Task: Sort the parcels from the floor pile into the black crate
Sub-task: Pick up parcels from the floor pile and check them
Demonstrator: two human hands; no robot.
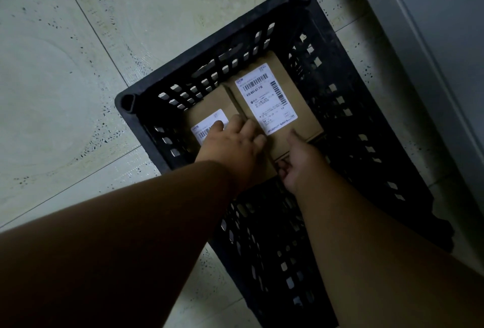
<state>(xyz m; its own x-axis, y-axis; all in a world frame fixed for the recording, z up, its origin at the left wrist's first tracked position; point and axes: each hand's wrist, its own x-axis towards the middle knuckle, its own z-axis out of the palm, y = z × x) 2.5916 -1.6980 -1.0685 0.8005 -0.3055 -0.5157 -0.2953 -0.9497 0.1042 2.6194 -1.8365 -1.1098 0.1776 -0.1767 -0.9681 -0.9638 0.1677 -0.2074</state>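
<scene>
A tiled floor (65,71) spreads pale and speckled to the left of both hands, and a grey wall or cabinet face (445,39) rises on the far right. Between them sits the black crate (348,107), its slotted walls enclosing both hands, its long axis running from near the person away toward the upper left corner of the view.

Two brown parcels lie flat and side by side on the crate's bottom at its far end, their long edges touching or nearly so. The larger parcel (285,107), with a full shipping label, lies just ahead of the right hand (301,162); that hand pinches its near edge, thumb on top and fingers curled beneath. The smaller parcel (209,110) lies under the left hand (233,141), whose fingers rest spread and fairly straight across its top, partly covering its label.

Each hand is nearer its own parcel. By appearances the parcels are being settled into place, and the coming move likely calls for letting go and drawing back toward the person. No floor pile is in view.
</scene>
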